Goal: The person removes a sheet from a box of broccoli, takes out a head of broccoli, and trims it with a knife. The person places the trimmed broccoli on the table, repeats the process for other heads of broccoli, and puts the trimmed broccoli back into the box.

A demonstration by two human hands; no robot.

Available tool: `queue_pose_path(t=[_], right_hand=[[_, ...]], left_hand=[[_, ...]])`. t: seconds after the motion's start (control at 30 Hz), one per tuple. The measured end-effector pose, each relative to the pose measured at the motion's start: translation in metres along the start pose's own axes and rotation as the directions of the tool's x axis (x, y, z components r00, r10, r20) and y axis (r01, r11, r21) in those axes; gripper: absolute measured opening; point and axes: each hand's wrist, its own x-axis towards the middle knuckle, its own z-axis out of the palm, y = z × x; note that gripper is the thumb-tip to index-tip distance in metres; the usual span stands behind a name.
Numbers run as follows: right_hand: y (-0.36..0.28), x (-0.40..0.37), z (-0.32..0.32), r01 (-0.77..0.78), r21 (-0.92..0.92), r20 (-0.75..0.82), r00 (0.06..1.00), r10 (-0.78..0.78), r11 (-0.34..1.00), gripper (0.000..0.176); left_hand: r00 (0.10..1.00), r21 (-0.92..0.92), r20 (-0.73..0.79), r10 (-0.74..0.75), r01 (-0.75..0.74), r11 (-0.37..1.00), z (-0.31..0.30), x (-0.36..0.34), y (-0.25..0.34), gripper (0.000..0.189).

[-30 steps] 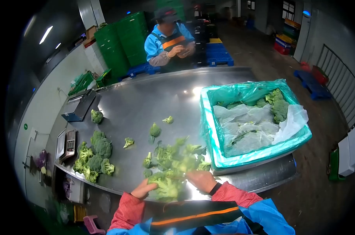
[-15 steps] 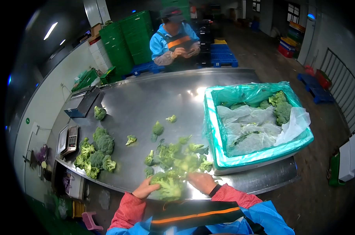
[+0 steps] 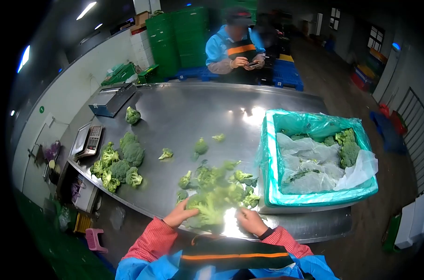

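My left hand (image 3: 180, 213) is closed on the left side of a large broccoli head (image 3: 207, 208) near the front edge of the metal table. Just right of that broccoli is my right hand (image 3: 251, 221), its fingers curled together; what they hold, if anything, is hidden. Behind both hands lies a blurred pile of broccoli pieces (image 3: 211, 177). A small floret (image 3: 165, 153) and another piece (image 3: 200, 147) rest farther back. At the left of the table several broccoli heads (image 3: 133, 154) form a heap.
A box lined with green plastic (image 3: 314, 199), holding broccoli and white wrap, stands at the right. On the left are a scale (image 3: 88, 141) and a dark metal device (image 3: 110, 101). Across the table (image 3: 174, 107) a person (image 3: 237, 49) holds a small dark object.
The view has shifted, so the table and box appear farther right. My right hand is now a little apart from the broccoli head. My left hand keeps its hold.
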Motion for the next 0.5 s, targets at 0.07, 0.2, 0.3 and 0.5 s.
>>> queue_pose_path(t=[0.07,0.2,0.3,0.5], right_hand=[[0.010,-0.003,0.002,-0.025,0.156,-0.054,0.998,0.034,0.987,0.026],[-0.020,0.011,-0.012,-0.176,0.176,-0.064,0.980,0.189,0.969,0.034],[-0.075,0.029,-0.030,-0.363,0.192,0.050,0.931,0.361,0.912,0.064],[-0.037,0.032,-0.009,-0.411,0.286,0.175,0.911,0.374,0.866,0.058]], left_hand=[[0.999,0.019,-0.016,0.038,-0.037,0.999,-0.001,0.000,0.002,0.067],[0.999,0.223,-0.006,0.051,-0.049,0.974,0.011,0.000,0.008,0.074],[0.984,0.389,0.117,0.134,-0.170,0.905,0.018,0.006,0.002,0.085],[0.959,0.515,0.228,0.170,-0.267,0.814,0.021,0.011,-0.011,0.094]])
